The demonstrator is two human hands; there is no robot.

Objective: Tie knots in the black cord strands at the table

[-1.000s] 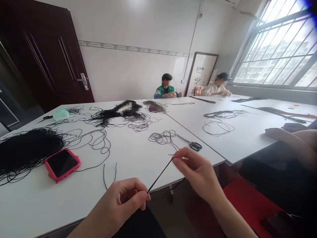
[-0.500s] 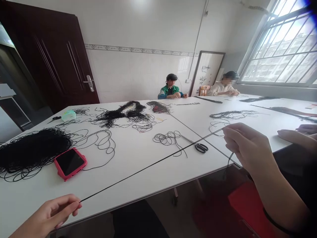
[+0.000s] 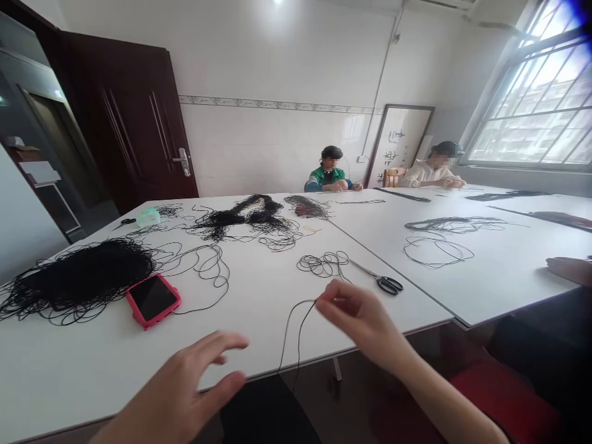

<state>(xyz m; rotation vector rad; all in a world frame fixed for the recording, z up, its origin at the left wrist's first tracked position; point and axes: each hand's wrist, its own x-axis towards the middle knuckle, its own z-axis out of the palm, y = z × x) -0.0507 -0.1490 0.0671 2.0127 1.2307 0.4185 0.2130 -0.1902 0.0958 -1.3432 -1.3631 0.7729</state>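
Pinched between the thumb and fingers of my right hand (image 3: 356, 314) is a thin black cord (image 3: 300, 330). Two strands of it hang down past the table's front edge. My left hand (image 3: 185, 376) is open, thumb and fingers apart, over the front edge and to the left of the hanging cord. Beyond my right hand lie a loosely coiled black cord (image 3: 319, 264) and scissors with black handles (image 3: 389, 284). Left of them, a phone in a red case (image 3: 153, 300) rests against a big heap of black cord (image 3: 97, 271).
More tangled black cord (image 3: 259, 213) lies farther back on the white table (image 3: 259, 283). A light green container (image 3: 148, 217) and a second pair of scissors (image 3: 127, 221) are at the far left. Two people (image 3: 330, 172) sit across the table; another person's hand (image 3: 568, 271) is at the right edge.
My left hand has let go of the cord and opened. My right hand has moved left and nearer, still pinching the cord, which was stretched between both hands and now hangs slack.
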